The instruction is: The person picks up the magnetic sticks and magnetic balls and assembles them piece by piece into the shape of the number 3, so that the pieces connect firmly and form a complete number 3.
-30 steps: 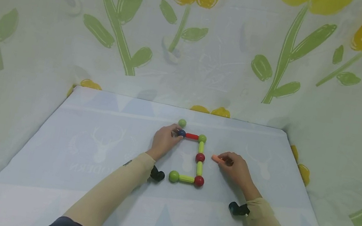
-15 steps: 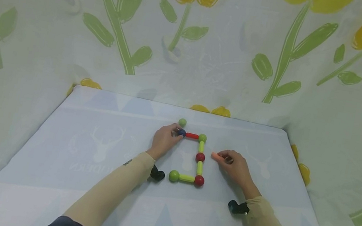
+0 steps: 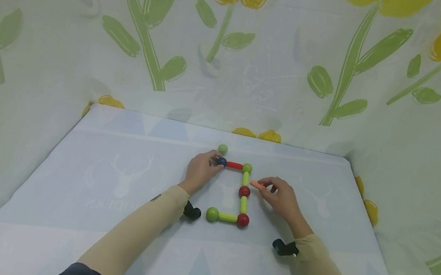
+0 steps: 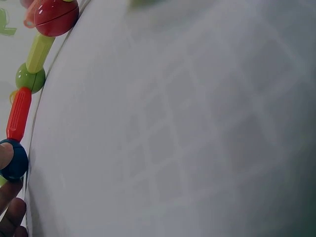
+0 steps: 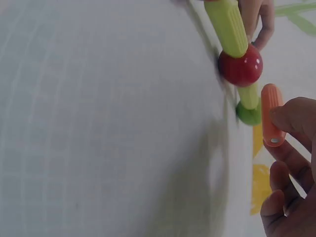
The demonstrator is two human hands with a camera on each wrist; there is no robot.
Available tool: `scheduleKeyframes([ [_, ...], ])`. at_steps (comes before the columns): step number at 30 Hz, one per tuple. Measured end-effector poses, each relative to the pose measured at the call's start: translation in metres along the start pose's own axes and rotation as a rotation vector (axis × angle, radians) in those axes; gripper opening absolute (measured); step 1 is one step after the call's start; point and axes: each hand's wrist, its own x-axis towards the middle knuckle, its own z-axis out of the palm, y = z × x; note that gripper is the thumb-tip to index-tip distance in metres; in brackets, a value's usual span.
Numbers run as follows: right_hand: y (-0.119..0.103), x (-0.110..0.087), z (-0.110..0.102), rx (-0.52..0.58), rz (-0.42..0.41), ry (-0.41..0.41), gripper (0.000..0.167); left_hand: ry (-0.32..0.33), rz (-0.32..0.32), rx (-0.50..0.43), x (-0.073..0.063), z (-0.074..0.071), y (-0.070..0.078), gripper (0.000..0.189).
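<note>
A chain of magnetic rods and balls lies on the table in the head view. At its far left end my left hand (image 3: pixel 199 171) pinches a blue ball (image 3: pixel 222 162) between thumb and fingers. From there a red rod (image 3: pixel 235 165) runs to a green ball (image 3: pixel 247 168). Yellow-green rods link that to a middle red ball (image 3: pixel 244 191), a near red ball (image 3: pixel 243 220) and a bigger green ball (image 3: pixel 212 214). My right hand (image 3: pixel 284 199) pinches an orange magnetic rod (image 5: pixel 272 108), its free tip just right of the chain, near the middle red ball.
A loose-looking green ball (image 3: pixel 223 149) sits just beyond the blue ball; contact between them cannot be told. Dark cameras (image 3: pixel 285 248) hang at both wrists. The white table (image 3: pixel 61 188) has a flowered curtain (image 3: pixel 257 80) behind and at the sides.
My right hand has moved left and slightly away from me, bringing the orange rod close to the chain. The left hand and the chain have stayed put.
</note>
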Motion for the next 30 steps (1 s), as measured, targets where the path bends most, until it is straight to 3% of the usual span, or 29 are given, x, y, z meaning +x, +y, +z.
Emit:
scheduleKeyframes([
  [16,-0.038,0.015,0.021,0.019,-0.137,-0.07,0.021,0.009,0.017,0.018,0.0,0.002,-0.003,0.029],
  [30,-0.041,0.021,0.036,0.028,-0.184,-0.11,0.015,0.012,0.02,0.016,0.001,0.001,-0.001,0.03],
])
